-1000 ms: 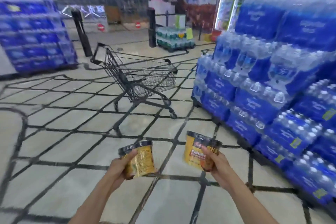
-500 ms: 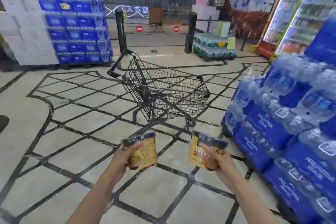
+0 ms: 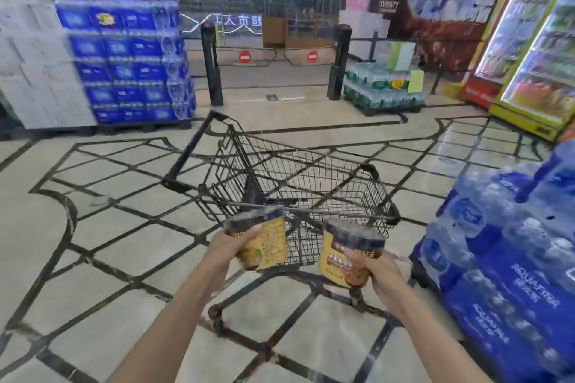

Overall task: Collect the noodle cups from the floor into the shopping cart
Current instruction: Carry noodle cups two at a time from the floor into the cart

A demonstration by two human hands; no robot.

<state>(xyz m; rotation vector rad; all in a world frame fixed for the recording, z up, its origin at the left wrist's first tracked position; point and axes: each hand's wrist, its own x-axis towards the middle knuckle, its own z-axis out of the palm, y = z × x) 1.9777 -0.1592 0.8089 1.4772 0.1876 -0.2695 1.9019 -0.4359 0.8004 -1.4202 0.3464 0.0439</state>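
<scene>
Left hand (image 3: 228, 246) fingers wrap one noodle cup (image 3: 264, 239); right hand (image 3: 378, 270) fingers wrap another cup (image 3: 348, 253); both upright, just short of the shopping cart (image 3: 311, 177) basket's near rim, directly ahead.

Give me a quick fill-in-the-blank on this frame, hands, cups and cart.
1. The left hand and the right hand each grip one noodle ____.
2. The shopping cart basket looks ____ inside.
3. The packs of bottled water stacked to the person's right are wrapped in ____ plastic.

Missing words: cup; empty; blue
</scene>
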